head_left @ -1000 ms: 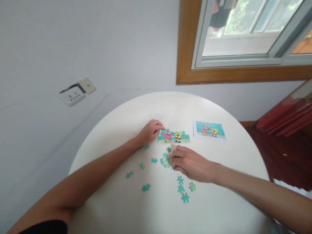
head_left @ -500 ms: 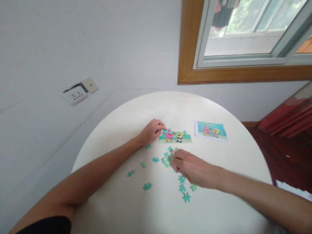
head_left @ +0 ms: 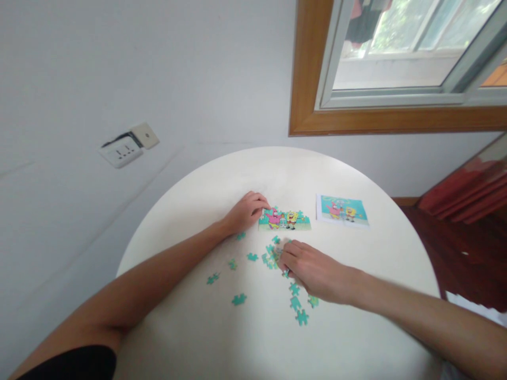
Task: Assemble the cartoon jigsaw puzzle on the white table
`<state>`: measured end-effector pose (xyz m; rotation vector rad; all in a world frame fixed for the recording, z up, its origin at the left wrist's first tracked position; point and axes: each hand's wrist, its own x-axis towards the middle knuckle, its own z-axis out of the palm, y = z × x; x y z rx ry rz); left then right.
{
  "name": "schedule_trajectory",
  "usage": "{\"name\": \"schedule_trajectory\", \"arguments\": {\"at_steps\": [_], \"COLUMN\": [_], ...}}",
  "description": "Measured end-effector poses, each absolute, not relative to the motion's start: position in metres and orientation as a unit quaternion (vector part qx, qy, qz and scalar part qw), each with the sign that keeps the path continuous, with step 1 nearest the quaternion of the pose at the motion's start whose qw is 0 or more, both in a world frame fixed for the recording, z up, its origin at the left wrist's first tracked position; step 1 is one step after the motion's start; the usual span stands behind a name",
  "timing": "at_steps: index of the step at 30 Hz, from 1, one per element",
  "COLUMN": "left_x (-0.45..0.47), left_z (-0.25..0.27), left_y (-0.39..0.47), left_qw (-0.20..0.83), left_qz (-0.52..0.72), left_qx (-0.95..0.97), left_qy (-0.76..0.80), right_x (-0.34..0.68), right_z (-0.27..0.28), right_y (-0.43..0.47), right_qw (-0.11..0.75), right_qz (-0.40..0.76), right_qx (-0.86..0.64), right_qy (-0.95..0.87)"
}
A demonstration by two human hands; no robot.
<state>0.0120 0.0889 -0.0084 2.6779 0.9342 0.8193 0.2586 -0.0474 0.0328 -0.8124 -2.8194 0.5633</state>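
A partly joined jigsaw puzzle (head_left: pixel 283 220) lies flat, showing a pink starfish and a yellow sponge cartoon figure, with knobbed edges along its top. My left hand (head_left: pixel 249 210) rests at its upper left corner, bent fingers and thumb holding that edge. Nearer to me, my right hand (head_left: pixel 303 266) is closed over a cluster of loose jigsaw pieces (head_left: pixel 270 258). Its fingertips point down among them, and whatever they pinch is hidden. More green pieces trail below this hand, such as one jigsaw piece (head_left: pixel 302 317).
A picture card (head_left: pixel 344 211) with the same cartoon figures lies right of the puzzle on the round white table (head_left: pixel 190 338). Scattered pieces (head_left: pixel 239 300) lie left of the cluster. Behind the table stand a wall with a socket (head_left: pixel 122 151) and a window (head_left: pixel 388 68).
Both hands stay in nearly the same place. My right fingers shift very slightly over the loose pieces, and the whole view moves up a few pixels.
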Motion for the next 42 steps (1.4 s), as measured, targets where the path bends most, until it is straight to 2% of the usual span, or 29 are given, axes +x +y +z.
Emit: {"name": "schedule_trajectory", "arguments": {"at_steps": [6,9,12,17,27,37,42], "left_x": [0.013,0.012,0.012,0.011,0.011,0.011,0.012], "left_z": [-0.005,-0.004,-0.005,-0.007,-0.008,-0.007,-0.006], "left_y": [0.088,0.087,0.087,0.088,0.088,0.087,0.087], "left_qw": [0.103,0.110,0.109,0.110,0.116,0.121,0.125], "left_qz": [0.251,0.241,0.239,0.238,0.241,0.229,0.224], "left_qx": [0.923,0.929,0.931,0.934,0.931,0.931,0.929], "left_qy": [0.273,0.260,0.252,0.243,0.248,0.258,0.265], "right_x": [0.268,0.272,0.271,0.254,0.248,0.247,0.247], "right_z": [0.039,0.036,0.026,0.009,-0.003,-0.002,0.000], "right_y": [-0.015,0.023,0.062,0.097,0.104,0.101,0.101], "right_qw": [0.214,0.297,0.320,0.308,0.270,0.255,0.243], "right_qz": [0.311,0.299,0.286,0.290,0.308,0.207,0.200], "right_qx": [-0.347,-0.414,-0.441,-0.431,-0.419,-0.420,-0.427], "right_qy": [-0.859,-0.807,-0.788,-0.797,-0.810,-0.846,-0.848]}}
